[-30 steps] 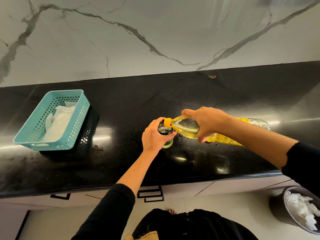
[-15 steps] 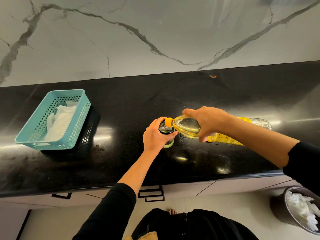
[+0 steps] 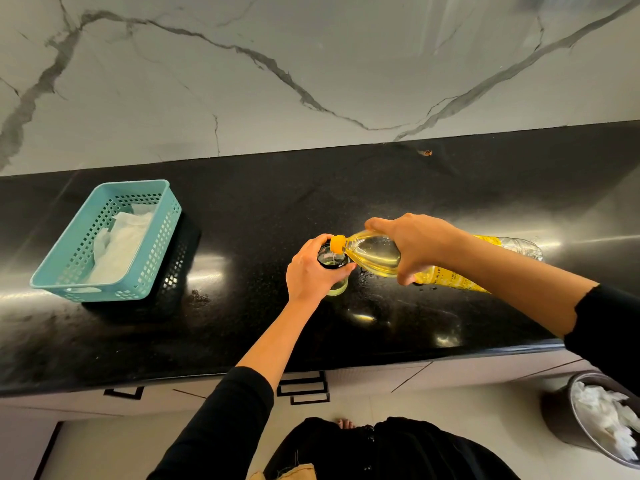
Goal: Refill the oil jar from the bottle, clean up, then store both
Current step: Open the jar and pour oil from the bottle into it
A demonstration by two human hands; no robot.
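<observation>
My left hand (image 3: pixel 313 271) wraps the jar (image 3: pixel 333 263) at frame centre. My right hand (image 3: pixel 414 245) grips the bottle (image 3: pixel 377 256), lying nearly level, neck pointing left over the jar's mouth.

I see tabletop (image 3: pixel 346 188): glossy black speckled stone | wall (image 3: pixel 311 64): smooth veined marble | basket (image 3: pixel 162 237): teal perforated plastic, paper inside | bottle (image 3: pixel 377 254): clear plastic | jar (image 3: pixel 337 289): clear glass | bin (image 3: pixel 557 424): shiny metal
</observation>
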